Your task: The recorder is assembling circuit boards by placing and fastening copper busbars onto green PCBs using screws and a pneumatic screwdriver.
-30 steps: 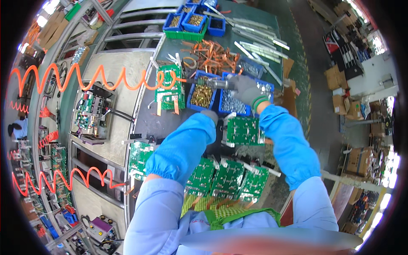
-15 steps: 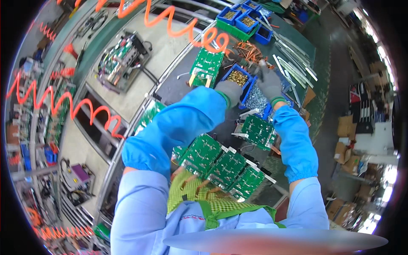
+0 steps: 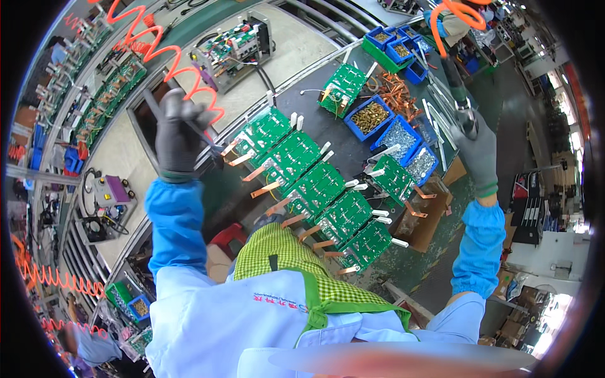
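My right hand [image 3: 477, 151], in a grey glove, is raised at the right and wrapped round a dark air screwdriver [image 3: 455, 85]. An orange coiled hose [image 3: 463, 14] runs to the driver's top. At the left my gloved left hand [image 3: 178, 135] is lifted beside the workbench edge, its fingers curled and blurred. Thin grey shapes stick out on both sides of it, too smeared to name. Between my hands lies a slanting row of several green circuit boards [image 3: 318, 189] with copper strips and white tabs. A separate green board [image 3: 394, 181] sits right of the row.
Blue bins hold brass fasteners [image 3: 370, 117] and silver screws [image 3: 398, 140]. Behind them are loose copper pieces [image 3: 394, 94] and metal strips [image 3: 441, 120]. Another board [image 3: 345, 87] stands near the bins. An electronic unit [image 3: 234, 50] rests on the far bench. Another orange coiled hose [image 3: 161, 53] hangs at the left.
My hands have moved apart from the bins: the left toward the bench edge, the right outward with the air screwdriver. The view has shifted, bringing more of the board row into sight.
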The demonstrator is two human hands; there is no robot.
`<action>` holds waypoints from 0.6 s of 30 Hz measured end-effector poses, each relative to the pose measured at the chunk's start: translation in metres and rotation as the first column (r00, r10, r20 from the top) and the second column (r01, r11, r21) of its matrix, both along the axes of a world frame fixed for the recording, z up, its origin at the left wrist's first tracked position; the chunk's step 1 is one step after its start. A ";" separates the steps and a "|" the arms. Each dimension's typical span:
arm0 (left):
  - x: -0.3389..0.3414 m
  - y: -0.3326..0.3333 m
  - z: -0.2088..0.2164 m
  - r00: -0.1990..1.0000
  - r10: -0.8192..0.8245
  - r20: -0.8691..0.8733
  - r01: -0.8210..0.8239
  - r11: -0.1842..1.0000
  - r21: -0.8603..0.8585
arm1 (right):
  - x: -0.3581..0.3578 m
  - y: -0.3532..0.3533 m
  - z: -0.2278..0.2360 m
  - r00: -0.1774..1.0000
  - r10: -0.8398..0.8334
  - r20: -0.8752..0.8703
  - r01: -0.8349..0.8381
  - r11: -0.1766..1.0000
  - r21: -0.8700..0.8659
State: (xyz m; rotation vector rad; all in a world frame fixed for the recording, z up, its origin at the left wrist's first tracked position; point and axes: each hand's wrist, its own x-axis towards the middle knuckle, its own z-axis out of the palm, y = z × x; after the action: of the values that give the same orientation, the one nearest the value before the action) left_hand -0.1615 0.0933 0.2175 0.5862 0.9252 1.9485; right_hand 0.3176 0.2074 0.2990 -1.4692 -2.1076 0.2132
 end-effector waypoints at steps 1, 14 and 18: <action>-0.037 -0.009 -0.016 0.999 0.014 -0.043 -0.014 1.000 0.002 | 0.010 -0.009 0.003 1.000 0.001 0.002 -0.001 1.000 0.002; -0.202 0.076 -0.312 -0.136 -0.508 -0.851 -0.404 0.813 -0.420 | -0.046 -0.084 0.039 0.557 0.143 -0.818 -0.477 0.861 -0.174; -0.229 0.095 -0.378 -0.676 -0.632 -0.379 -0.309 0.710 -0.633 | -0.116 -0.091 0.057 0.493 0.166 -0.854 -0.334 0.942 -0.010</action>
State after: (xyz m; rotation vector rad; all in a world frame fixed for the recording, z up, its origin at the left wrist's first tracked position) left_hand -0.3905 0.1883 -0.1602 2.2090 1.9196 -0.5671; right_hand 0.2014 0.1161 0.3556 -0.8076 -1.4479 1.0406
